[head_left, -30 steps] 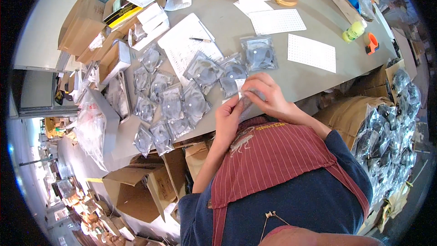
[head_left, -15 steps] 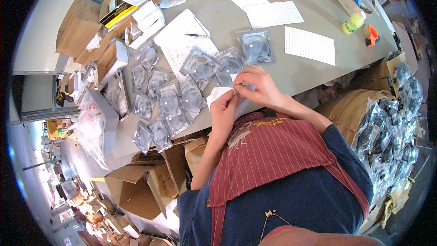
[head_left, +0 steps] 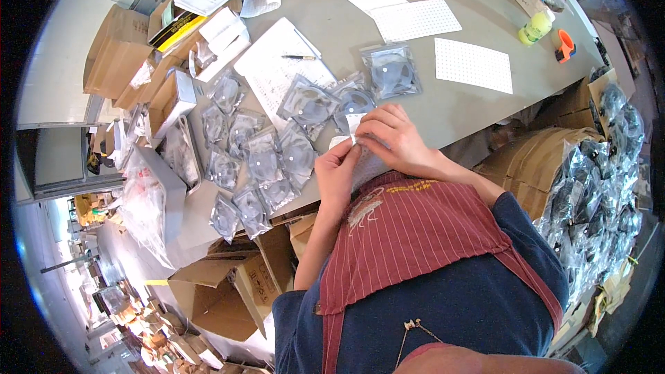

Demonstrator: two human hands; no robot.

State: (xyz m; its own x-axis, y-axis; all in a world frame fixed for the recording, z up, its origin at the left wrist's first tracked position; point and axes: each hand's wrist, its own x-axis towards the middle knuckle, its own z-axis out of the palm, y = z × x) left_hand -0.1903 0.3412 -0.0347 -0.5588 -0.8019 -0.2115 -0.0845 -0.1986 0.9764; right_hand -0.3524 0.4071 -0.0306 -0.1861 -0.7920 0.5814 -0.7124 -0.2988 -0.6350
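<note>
At the table's near edge my left hand (head_left: 337,170) and my right hand (head_left: 395,140) meet, fingers pinched together. A small white paper strip (head_left: 354,123) stands up between them; my left thumb and finger grip its lower end. What my right fingers pinch beside it is hidden, perhaps the same strip. Just beyond lies a clear bag with a dark ring-shaped part (head_left: 355,101); a similar bag (head_left: 391,69) lies farther off and another (head_left: 307,100) to its left. Several more such bags (head_left: 263,159) are spread to the left of my hands.
Written sheets with a pen (head_left: 299,57) lie behind the bags. White sticker sheets (head_left: 474,66) are farther right, near a yellow-green bottle (head_left: 537,28) and an orange tape dispenser (head_left: 565,47). Cardboard boxes (head_left: 114,55) line the left; a carton of bagged parts (head_left: 589,201) stands at right.
The white strip now stands upright above my fingertips, where before a wider white piece showed by my left hand. My right hand has shifted slightly; the view has moved a little.
</note>
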